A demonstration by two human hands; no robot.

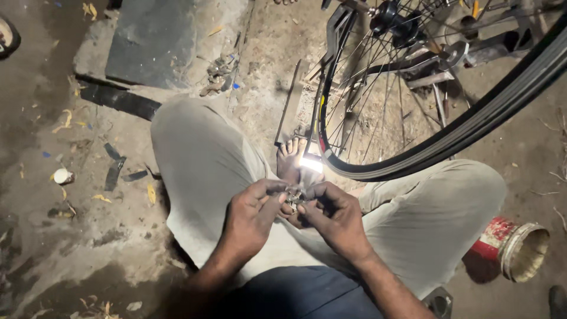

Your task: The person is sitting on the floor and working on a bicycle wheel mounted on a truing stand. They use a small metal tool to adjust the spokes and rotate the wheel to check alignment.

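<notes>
Small metal part (293, 195), greyish, pinched between both hands over the lap; too small and shadowed to tell its exact kind. Left hand (251, 215) closed on it from the left, thumb and forefinger tips gripping. Right hand (333, 215) closed on it from the right, fingers curled in, fingertips touching the same piece. Hands nearly meet, knuckles up.

Person sits cross-legged on the dirt floor (88, 236), light grey trousers (207, 159), bare foot (290, 156) just beyond the hands. Bright glare spot beside the foot, at the tyre's lowest point.

Bicycle wheel (425, 106) stands upright ahead and right, black tyre, thin spokes, dark hub (393, 20) near top edge. Red-and-white tin (514, 245) lies on its side by the right knee, open mouth facing right. Dark flat slab (153, 41) upper left. Scraps and yellow shavings scattered over the floor at left.
</notes>
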